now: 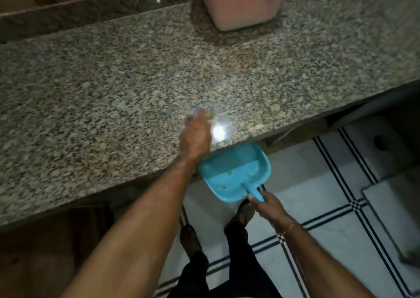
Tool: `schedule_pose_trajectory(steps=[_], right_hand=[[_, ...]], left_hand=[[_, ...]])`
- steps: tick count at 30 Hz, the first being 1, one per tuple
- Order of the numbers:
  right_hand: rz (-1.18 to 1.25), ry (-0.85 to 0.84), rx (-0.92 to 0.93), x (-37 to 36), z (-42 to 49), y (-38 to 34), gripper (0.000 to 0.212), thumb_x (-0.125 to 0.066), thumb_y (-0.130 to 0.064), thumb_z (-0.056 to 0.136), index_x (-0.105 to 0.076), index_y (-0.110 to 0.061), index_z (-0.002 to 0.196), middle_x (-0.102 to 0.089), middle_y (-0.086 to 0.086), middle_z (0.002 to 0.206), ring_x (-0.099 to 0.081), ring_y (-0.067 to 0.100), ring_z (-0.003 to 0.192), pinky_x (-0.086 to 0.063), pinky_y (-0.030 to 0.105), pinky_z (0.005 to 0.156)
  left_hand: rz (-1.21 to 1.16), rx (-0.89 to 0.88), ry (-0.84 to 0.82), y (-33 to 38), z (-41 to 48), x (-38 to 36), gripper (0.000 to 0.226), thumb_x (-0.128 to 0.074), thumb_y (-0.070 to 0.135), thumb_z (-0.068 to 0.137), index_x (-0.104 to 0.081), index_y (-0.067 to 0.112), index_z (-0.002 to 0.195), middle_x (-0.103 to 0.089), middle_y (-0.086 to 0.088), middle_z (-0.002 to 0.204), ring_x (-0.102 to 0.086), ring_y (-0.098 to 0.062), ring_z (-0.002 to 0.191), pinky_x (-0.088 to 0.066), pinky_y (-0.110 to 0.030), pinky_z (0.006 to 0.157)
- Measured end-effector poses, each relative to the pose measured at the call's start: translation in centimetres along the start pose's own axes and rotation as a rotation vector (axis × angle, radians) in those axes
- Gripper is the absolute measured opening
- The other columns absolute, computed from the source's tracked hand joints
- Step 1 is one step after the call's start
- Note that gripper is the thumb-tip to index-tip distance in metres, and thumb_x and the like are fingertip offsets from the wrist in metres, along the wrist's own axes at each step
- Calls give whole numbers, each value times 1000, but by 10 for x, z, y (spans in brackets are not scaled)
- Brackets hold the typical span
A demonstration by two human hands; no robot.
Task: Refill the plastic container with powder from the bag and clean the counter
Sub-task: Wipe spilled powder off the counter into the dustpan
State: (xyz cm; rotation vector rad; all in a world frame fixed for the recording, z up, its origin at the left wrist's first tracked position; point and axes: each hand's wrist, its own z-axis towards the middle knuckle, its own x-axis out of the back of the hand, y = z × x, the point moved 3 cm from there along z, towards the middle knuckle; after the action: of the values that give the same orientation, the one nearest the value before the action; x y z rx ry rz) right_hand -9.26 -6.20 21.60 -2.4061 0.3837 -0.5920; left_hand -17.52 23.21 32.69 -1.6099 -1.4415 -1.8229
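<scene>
The counter (pixel 113 88), a speckled granite slab, is filling most of the frame, its front edge running from lower left up to the right side. The tiled floor (pixel 318 209), white with dark double lines, is showing in the lower right, where the person's dark trousers (pixel 229 263) are also showing at the bottom centre. The plastic container (pixel 241 4), pinkish and cut off by the top edge, is standing on the counter at the upper centre, with a darker brownish patch lying around its base. A blue dustpan (pixel 234 172) is hanging just below the counter's edge at the centre, its open mouth facing the slab and a few pale specks (pixel 223 187) lying in it. The right hand (pixel 267 204) is gripping the dustpan's handle (pixel 256 194), fingers curled round it. The left hand (pixel 195 136) is resting on the counter just beside the edge above the dustpan (too blurred to tell how its fingers are lying), next to a bright glare.
</scene>
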Motion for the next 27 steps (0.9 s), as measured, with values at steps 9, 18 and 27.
schedule_pose_trajectory(steps=[9,18,27], right_hand=[[117,-22,7,70,34,7,15,-70,-34,96,-69,-21,91,-60,-6,71,-56,7,62,-44,18,53],[91,-54,-18,135,64,10,10,-70,-34,94,-68,-26,89,-63,-6,79,-59,8,68,-47,23,63],[128,-27,-72,158,78,22,21,-70,-29,96,-71,-12,108,-66,2,86,-61,14,77,-52,28,70]], left_hand=[[11,478,286,-10,23,-3,43,-50,30,102,-45,12,140,-57,-19,137,-57,-43,122,-48,-51,96],[35,63,149,121,67,-48,29,-44,25,105,-53,18,133,-62,-10,126,-63,-31,108,-37,-37,72],[-38,773,337,31,119,-9,56,-50,33,104,-35,7,151,-47,-24,150,-46,-40,137,-43,-46,104]])
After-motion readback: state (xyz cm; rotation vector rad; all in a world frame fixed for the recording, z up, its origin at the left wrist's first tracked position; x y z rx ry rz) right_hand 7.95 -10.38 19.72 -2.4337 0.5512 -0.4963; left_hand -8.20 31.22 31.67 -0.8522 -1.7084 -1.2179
